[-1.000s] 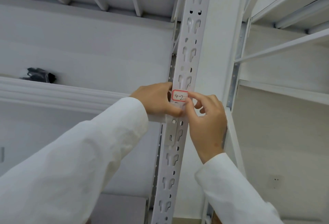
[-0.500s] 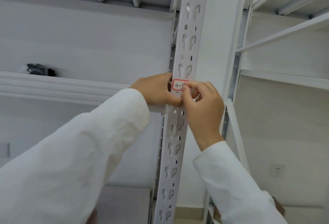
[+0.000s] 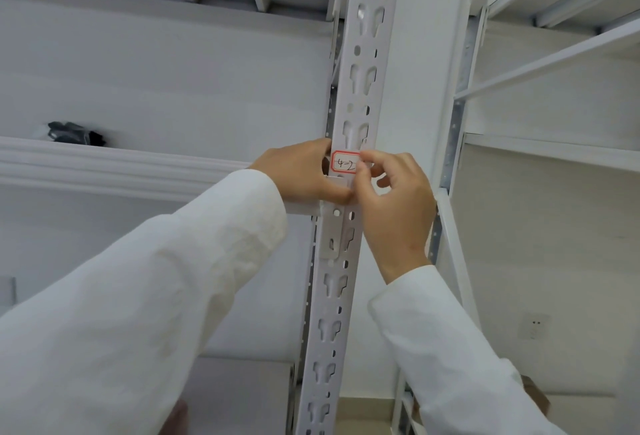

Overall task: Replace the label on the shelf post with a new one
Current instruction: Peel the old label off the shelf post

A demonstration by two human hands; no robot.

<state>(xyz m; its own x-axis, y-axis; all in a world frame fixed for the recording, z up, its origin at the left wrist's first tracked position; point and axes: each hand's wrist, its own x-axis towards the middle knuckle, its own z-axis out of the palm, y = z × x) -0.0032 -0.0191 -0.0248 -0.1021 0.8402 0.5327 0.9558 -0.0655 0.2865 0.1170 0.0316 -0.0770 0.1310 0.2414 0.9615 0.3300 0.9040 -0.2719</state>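
Two hands meet at the centre of the frame, both on the shelf post [image 3: 349, 213]. The right hand [image 3: 394, 202] has its grip closed on the label [image 3: 343, 162] — thumb and forefinger pinch the label's right edge, the other fingers curled loosely behind. The left hand [image 3: 301, 173] wraps the post from the left side, its thumb lying across the post just below the label and its fingers curled round the far edge; its grip is clenched on the post itself.

The label is a small white sticker with a red border and handwritten "4-2", lying on the front face of the post a little above the middle of the frame. Whether it is stuck flat or partly lifted at the pinched edge cannot be told.

The post is white metal, punched with keyhole slots, running from bottom centre up to the top of the frame. Both arms wear white sleeves [image 3: 145, 313], coming in from the lower left and lower right.

A white shelf beam [image 3: 114, 168] runs from the left edge to the post — a dark bundle [image 3: 74, 132] sits on the shelf in the upper left. More white shelving [image 3: 554, 150] fills the right side. A wall socket [image 3: 535, 325] shows at lower right.
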